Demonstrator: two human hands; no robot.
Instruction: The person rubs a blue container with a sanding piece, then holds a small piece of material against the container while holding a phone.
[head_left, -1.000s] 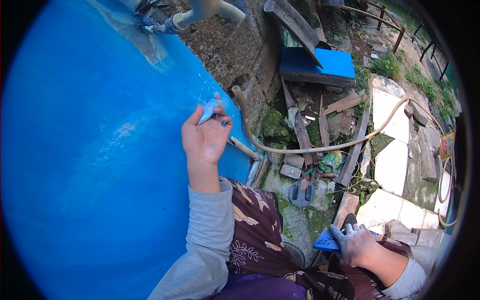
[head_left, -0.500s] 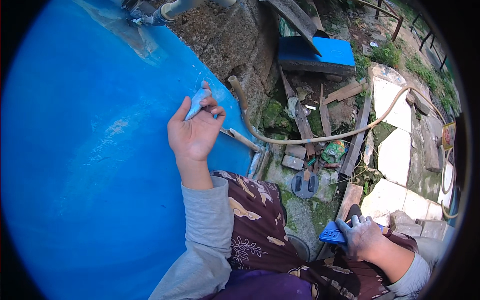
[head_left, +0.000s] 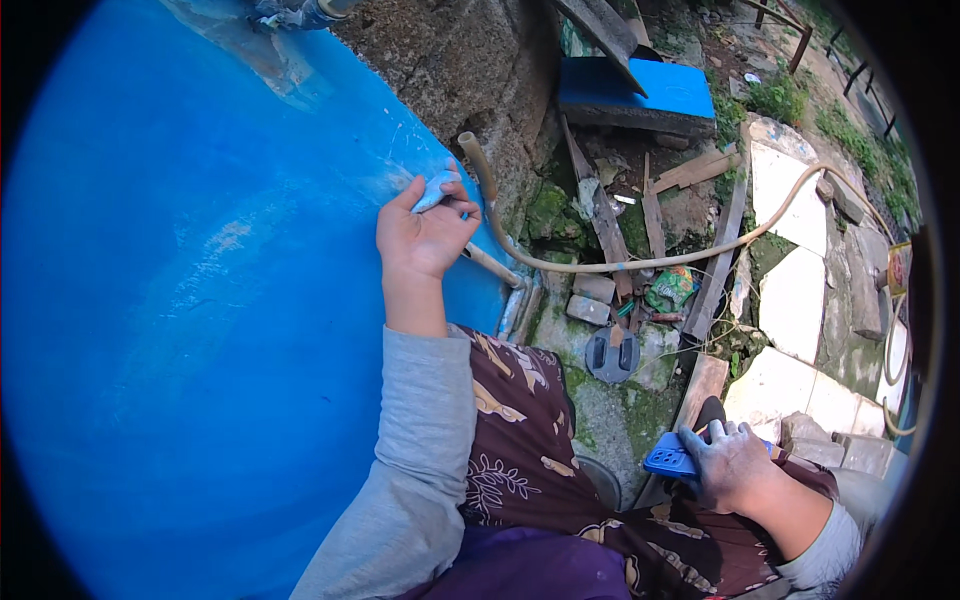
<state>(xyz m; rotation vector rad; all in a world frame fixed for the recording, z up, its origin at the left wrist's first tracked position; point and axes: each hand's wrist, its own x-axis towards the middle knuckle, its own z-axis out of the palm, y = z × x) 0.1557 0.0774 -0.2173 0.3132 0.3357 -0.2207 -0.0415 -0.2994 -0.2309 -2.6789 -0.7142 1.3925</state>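
My left hand [head_left: 425,235] is closed on a folded pale-blue piece [head_left: 435,192], thin like paper or cloth. It lies palm up over the right edge of a broad blue painted surface [head_left: 200,400], where dusty scuff marks show. Whether the piece presses on the paint is hard to see. Low on the right, my right hand [head_left: 732,465] is wrapped round a flat blue phone [head_left: 670,457] with several dark round spots at its end. Whitish dust coats those fingers. The hand rests near my lap, over a dark patterned brown cloth [head_left: 515,420].
A beige hose [head_left: 600,267] curves from beside my left hand to the far right. Beyond it lie wooden planks [head_left: 607,230], broken bricks [head_left: 588,309] and a blue-topped slab [head_left: 650,95]. A round grey lid-like thing [head_left: 612,355] sits on mossy ground. White slabs [head_left: 790,310] line the right.
My left hand has moved to the right with the pale-blue piece, closer to the surface's edge and the hose end. My right hand stays nearly still with the phone.
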